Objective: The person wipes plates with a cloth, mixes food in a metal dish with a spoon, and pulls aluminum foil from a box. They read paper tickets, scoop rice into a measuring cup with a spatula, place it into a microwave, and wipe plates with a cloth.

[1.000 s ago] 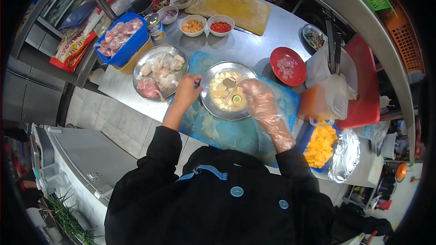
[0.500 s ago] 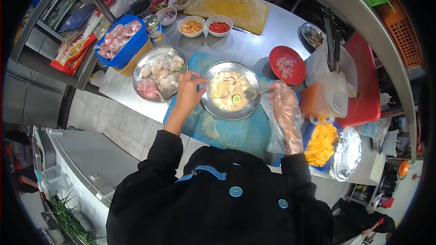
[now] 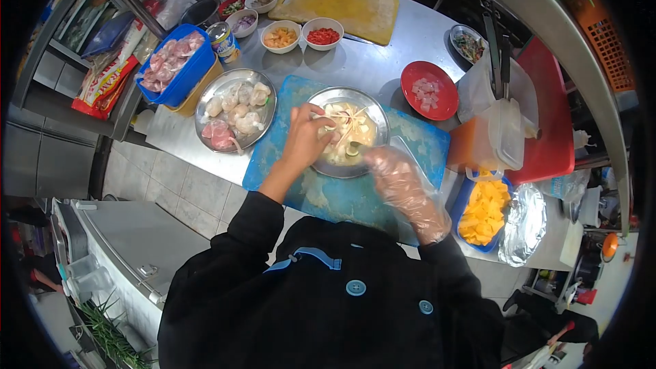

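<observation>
A metal bowl of pale liquid, with white chunks, thin strips and a green-rimmed slice, stands on the blue cutting board. My bare left hand reaches over the bowl's left rim, thumb and fingertips slightly apart, and nothing shows between them. In a clear plastic glove, my right hand is closed on a spoon at the lower right rim. The spoon's head is in the bowl, partly hidden.
Left are a metal plate of raw meat pieces and a blue tub. Small bowls, a can and a yellow board lie behind. To the right are a red plate, an orange-filled container and yellow pieces.
My left hand has moved right, over the bowl's rim. My right hand went out to the right with the spoon, then came back left, bringing the spoon over the contents again.
</observation>
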Available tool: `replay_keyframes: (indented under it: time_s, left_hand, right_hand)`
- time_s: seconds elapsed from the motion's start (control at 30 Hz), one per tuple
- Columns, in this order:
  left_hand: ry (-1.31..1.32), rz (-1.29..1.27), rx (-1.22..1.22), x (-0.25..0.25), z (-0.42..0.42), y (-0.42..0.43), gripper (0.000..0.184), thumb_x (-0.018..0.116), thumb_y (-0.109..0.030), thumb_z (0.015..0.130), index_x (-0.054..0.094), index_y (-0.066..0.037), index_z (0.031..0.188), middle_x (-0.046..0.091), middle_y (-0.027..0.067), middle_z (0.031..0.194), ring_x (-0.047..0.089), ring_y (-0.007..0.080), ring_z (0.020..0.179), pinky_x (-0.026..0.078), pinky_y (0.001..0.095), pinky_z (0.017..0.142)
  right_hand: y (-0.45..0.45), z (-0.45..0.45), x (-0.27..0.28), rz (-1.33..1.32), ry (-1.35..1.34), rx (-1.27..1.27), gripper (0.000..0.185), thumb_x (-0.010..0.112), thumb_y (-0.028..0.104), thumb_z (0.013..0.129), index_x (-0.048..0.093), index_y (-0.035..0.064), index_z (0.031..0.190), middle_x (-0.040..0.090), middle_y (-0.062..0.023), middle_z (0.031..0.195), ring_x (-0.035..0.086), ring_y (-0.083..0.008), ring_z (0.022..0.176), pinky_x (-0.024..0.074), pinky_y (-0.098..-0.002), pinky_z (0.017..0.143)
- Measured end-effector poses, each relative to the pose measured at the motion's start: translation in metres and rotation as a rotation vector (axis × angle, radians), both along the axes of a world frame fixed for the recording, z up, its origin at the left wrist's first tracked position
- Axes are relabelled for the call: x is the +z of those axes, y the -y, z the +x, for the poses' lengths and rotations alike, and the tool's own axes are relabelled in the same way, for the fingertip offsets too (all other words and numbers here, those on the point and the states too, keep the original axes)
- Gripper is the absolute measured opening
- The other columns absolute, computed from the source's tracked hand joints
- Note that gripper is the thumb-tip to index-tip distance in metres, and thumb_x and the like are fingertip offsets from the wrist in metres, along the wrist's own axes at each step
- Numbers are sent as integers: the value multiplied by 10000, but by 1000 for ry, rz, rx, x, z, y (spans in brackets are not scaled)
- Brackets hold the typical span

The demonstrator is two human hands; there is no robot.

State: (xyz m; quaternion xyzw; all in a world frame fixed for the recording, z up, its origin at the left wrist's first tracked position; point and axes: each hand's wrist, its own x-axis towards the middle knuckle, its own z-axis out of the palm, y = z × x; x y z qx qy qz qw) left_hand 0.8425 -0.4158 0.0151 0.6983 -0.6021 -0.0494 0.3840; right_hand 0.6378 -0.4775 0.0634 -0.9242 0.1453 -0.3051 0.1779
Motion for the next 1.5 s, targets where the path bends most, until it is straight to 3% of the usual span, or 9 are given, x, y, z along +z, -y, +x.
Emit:
replay_keyframes:
  time_s: [0.13, 0.17, 0.23, 0.37, 0.43, 0.57, 0.63, 0.97, 1.5]
  left_hand:
    - [6, -6, 93, 5, 20, -7, 215, 722, -49, 621, 677, -104, 824, 496, 80, 1002, 430, 277, 919, 400, 351, 804]
    - [5, -10, 94, 6, 23, -10, 215, 722, -49, 621, 677, -104, 824, 496, 80, 1002, 430, 277, 919, 400, 351, 804]
    - [7, -32, 156, 9, 30, -16, 216, 721, -49, 626, 679, -110, 829, 495, 81, 992, 429, 271, 900, 398, 352, 795]
    - [5, -21, 215, 3, 37, -29, 215, 722, -53, 631, 680, -112, 834, 492, 80, 978, 429, 270, 891, 398, 357, 790]
    - [6, 38, 252, 0, 39, -34, 205, 731, -85, 658, 686, -119, 855, 498, 71, 995, 429, 258, 926, 391, 348, 783]
    - [12, 5, 247, -3, 38, -35, 205, 730, -86, 659, 687, -120, 857, 498, 69, 994, 429, 258, 921, 391, 348, 784]
    - [2, 29, 251, 1, 37, -36, 203, 729, -89, 661, 687, -119, 858, 498, 68, 992, 432, 257, 910, 393, 352, 791]
    - [-7, 43, 223, 0, 29, -36, 187, 718, -87, 673, 684, -117, 854, 498, 74, 988, 431, 270, 920, 390, 359, 800]
    - [-5, 49, 88, -2, 12, -30, 174, 749, -90, 600, 685, -116, 760, 491, 70, 979, 418, 266, 909, 403, 340, 792]
  right_hand:
    - [1, 9, 2, -89, -9, 27, 114, 487, 127, 888, 560, 41, 883, 595, -161, 794, 591, -320, 717, 468, -387, 602]
    - [8, 11, 8, 445, 2, -224, 93, 507, 110, 877, 568, 51, 913, 592, -126, 769, 596, -247, 702, 474, -346, 609]
    - [25, 11, -1, 722, -28, -474, 104, 530, 91, 867, 578, 68, 956, 581, -83, 720, 596, -141, 686, 473, -283, 606]
    - [9, 9, 4, 714, 74, -347, 112, 525, 105, 878, 583, 78, 970, 582, -88, 727, 593, -153, 679, 472, -286, 602]
    - [5, 14, -10, -37, 98, -119, 89, 539, 115, 841, 595, 94, 907, 594, -129, 745, 588, -231, 670, 464, -318, 587]
    - [1, 6, -18, -64, 35, -98, 110, 563, 96, 813, 594, 88, 918, 601, -98, 731, 589, -186, 655, 473, -307, 594]
    - [12, -5, -23, 687, 231, -365, 87, 547, 116, 855, 586, 68, 917, 592, -72, 713, 569, -135, 599, 467, -290, 555]
    - [12, -17, -39, 1148, 500, -502, 221, 467, 237, 938, 537, 28, 922, 565, -42, 642, 524, -78, 515, 445, -214, 474]
    - [15, -24, -57, 1335, 546, -499, 300, 516, 304, 912, 529, 6, 937, 605, -114, 634, 548, -137, 463, 431, -245, 404]
